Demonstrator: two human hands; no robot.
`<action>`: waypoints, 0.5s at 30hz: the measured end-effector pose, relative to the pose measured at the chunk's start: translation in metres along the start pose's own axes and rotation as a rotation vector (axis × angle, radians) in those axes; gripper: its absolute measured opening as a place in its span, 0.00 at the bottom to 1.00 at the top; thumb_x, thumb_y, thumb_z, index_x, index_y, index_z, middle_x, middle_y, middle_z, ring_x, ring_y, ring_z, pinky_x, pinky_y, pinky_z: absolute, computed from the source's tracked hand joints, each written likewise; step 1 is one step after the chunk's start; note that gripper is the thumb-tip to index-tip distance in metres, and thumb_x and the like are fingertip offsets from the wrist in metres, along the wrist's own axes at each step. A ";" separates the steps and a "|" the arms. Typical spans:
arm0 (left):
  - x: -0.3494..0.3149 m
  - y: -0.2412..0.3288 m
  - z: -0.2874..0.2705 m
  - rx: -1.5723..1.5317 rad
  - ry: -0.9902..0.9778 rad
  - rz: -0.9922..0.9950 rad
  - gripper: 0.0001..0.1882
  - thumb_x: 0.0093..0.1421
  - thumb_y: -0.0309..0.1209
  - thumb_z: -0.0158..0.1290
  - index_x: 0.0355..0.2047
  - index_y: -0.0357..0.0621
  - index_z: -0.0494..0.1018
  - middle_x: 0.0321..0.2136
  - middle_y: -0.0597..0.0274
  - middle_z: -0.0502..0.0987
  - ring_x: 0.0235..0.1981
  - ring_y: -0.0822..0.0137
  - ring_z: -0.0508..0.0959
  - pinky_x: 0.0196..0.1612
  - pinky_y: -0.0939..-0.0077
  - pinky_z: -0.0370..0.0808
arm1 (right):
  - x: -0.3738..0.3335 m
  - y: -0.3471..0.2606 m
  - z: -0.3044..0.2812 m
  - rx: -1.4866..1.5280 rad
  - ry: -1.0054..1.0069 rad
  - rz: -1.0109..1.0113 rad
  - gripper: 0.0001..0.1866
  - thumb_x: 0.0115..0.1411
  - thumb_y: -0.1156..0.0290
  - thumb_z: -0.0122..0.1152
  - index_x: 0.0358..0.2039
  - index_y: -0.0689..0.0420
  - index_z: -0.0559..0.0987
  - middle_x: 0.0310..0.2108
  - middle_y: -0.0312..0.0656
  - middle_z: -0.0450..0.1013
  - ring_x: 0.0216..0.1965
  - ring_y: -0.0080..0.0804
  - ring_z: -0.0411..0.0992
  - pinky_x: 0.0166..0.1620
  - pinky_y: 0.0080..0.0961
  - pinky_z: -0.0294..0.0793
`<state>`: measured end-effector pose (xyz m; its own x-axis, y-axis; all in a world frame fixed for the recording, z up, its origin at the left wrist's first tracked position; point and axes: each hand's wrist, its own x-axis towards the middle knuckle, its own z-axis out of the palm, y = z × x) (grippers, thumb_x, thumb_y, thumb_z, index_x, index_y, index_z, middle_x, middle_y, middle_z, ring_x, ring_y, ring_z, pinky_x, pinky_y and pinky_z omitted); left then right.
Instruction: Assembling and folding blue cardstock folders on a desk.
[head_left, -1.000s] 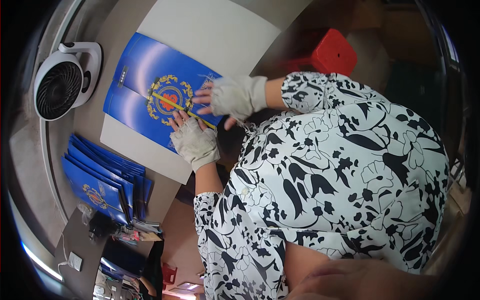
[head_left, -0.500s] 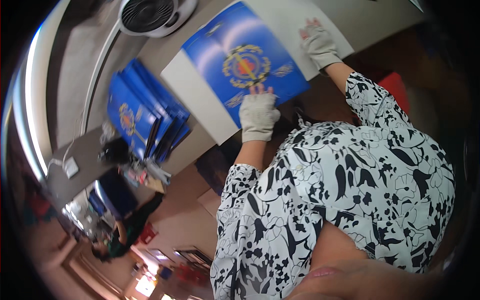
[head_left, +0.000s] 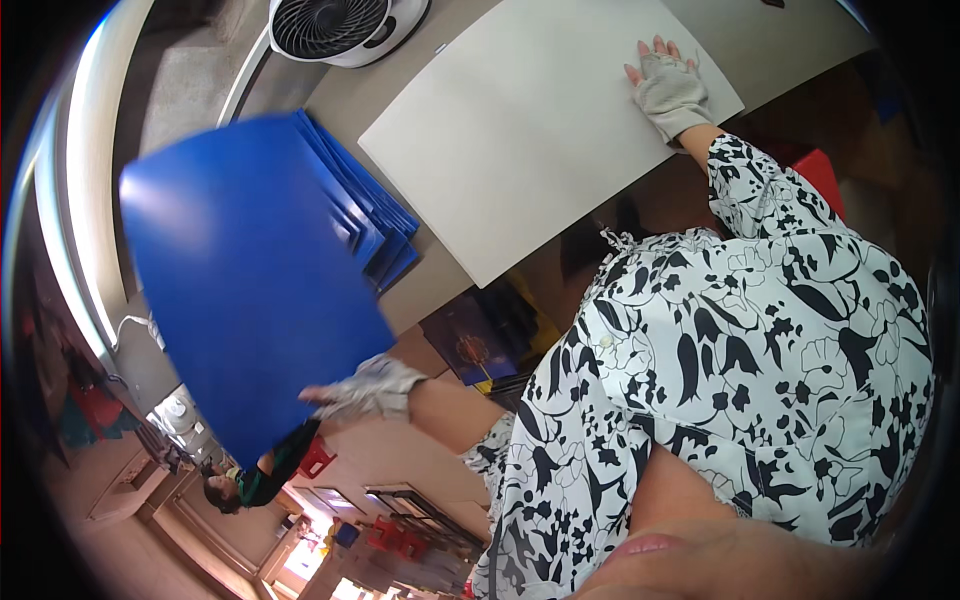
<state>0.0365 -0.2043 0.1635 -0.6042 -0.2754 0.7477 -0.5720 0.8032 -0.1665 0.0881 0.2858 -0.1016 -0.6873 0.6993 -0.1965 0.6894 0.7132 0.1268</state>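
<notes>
A large blue folder (head_left: 240, 270) hangs tilted off the left of the table, its plain side toward me. My left hand (head_left: 365, 390), in a pale fingerless glove, is closed on its lower right edge; some fingers are hidden behind the folder. On the white board (head_left: 540, 130) lies my right hand (head_left: 672, 85), gloved alike, palm down with fingers spread near the board's right end. Partly covered by the held folder, a pile of blue folders (head_left: 365, 210) sits at the left of the table.
A white and black fan (head_left: 340, 30) stands at the table's far left. Below the table edge are dark printed items (head_left: 475, 340). Another person (head_left: 245, 485) is in the lower left background, beside a red stool (head_left: 318, 460). Another red seat (head_left: 820, 180) shows at right.
My left hand has lifted the blue folder off the white board and swung it left, turning its printed side out of view. My right hand stays on the board.
</notes>
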 end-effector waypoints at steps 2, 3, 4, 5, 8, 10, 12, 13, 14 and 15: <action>0.039 0.014 -0.003 -0.498 -0.070 -0.397 0.23 0.67 0.35 0.54 0.60 0.41 0.69 0.53 0.53 0.75 0.52 0.59 0.77 0.56 0.65 0.79 | -0.009 0.008 -0.004 0.015 -0.013 0.007 0.36 0.73 0.41 0.40 0.76 0.41 0.57 0.79 0.40 0.48 0.79 0.38 0.45 0.76 0.52 0.41; 0.062 0.021 0.006 -0.986 -0.142 -0.796 0.18 0.73 0.37 0.52 0.58 0.43 0.73 0.43 0.52 0.82 0.44 0.61 0.82 0.53 0.65 0.81 | -0.012 0.012 -0.007 0.019 -0.006 0.014 0.36 0.73 0.41 0.40 0.76 0.41 0.57 0.79 0.40 0.48 0.79 0.38 0.45 0.76 0.52 0.42; 0.078 0.006 0.019 -0.773 -0.005 -0.420 0.17 0.69 0.34 0.55 0.55 0.39 0.74 0.47 0.50 0.81 0.47 0.58 0.81 0.53 0.66 0.79 | -0.008 -0.030 0.006 0.085 -0.058 -0.085 0.35 0.73 0.41 0.40 0.76 0.41 0.57 0.79 0.40 0.48 0.79 0.38 0.45 0.76 0.52 0.42; 0.080 0.001 0.068 -0.669 0.007 -0.098 0.17 0.65 0.31 0.58 0.51 0.35 0.75 0.51 0.48 0.79 0.50 0.55 0.81 0.53 0.68 0.78 | -0.009 -0.020 -0.013 0.045 -0.045 -0.061 0.35 0.73 0.41 0.40 0.76 0.41 0.57 0.79 0.40 0.48 0.79 0.38 0.45 0.76 0.52 0.42; 0.068 -0.003 0.140 -0.867 -0.270 0.331 0.16 0.67 0.33 0.58 0.51 0.38 0.78 0.47 0.45 0.82 0.47 0.52 0.82 0.52 0.65 0.78 | -0.007 -0.011 -0.004 0.008 0.001 -0.055 0.36 0.73 0.38 0.37 0.76 0.40 0.57 0.79 0.38 0.47 0.79 0.37 0.44 0.76 0.52 0.39; 0.061 0.022 0.169 -0.805 -0.500 0.610 0.26 0.62 0.34 0.61 0.60 0.43 0.75 0.56 0.44 0.78 0.54 0.50 0.79 0.59 0.62 0.74 | -0.010 0.008 -0.007 -0.003 -0.015 -0.020 0.36 0.73 0.39 0.38 0.76 0.40 0.58 0.79 0.39 0.48 0.79 0.38 0.44 0.76 0.53 0.40; 0.067 0.010 0.197 -0.346 -0.584 1.056 0.39 0.55 0.32 0.63 0.69 0.50 0.67 0.68 0.48 0.68 0.67 0.46 0.69 0.71 0.57 0.63 | -0.010 0.006 -0.009 -0.003 -0.014 -0.027 0.36 0.73 0.39 0.38 0.76 0.41 0.58 0.79 0.39 0.48 0.79 0.38 0.44 0.76 0.53 0.40; 0.067 0.004 0.201 -0.344 -0.592 1.053 0.39 0.55 0.32 0.63 0.69 0.50 0.67 0.68 0.48 0.68 0.67 0.46 0.69 0.71 0.57 0.63 | -0.010 0.004 -0.009 -0.002 -0.015 -0.032 0.36 0.73 0.40 0.39 0.76 0.41 0.58 0.79 0.40 0.48 0.79 0.39 0.44 0.76 0.53 0.40; 0.066 -0.003 0.206 -0.281 -0.691 1.026 0.40 0.55 0.32 0.63 0.70 0.51 0.66 0.69 0.49 0.67 0.69 0.46 0.67 0.72 0.56 0.61 | -0.010 0.002 -0.010 -0.007 -0.018 -0.038 0.36 0.73 0.40 0.39 0.76 0.41 0.58 0.79 0.40 0.48 0.79 0.39 0.44 0.76 0.53 0.40; 0.068 -0.007 0.205 -0.217 -0.789 1.000 0.40 0.56 0.32 0.62 0.71 0.52 0.65 0.69 0.50 0.67 0.70 0.45 0.65 0.72 0.55 0.60 | -0.013 -0.002 -0.014 -0.005 -0.021 -0.045 0.36 0.73 0.40 0.39 0.76 0.41 0.58 0.79 0.40 0.48 0.79 0.39 0.45 0.76 0.53 0.41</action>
<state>-0.1137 -0.3366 0.0837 -0.9202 0.3152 -0.2322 0.3719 0.8889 -0.2675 0.0922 0.2762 -0.0853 -0.7130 0.6651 -0.2222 0.6563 0.7445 0.1226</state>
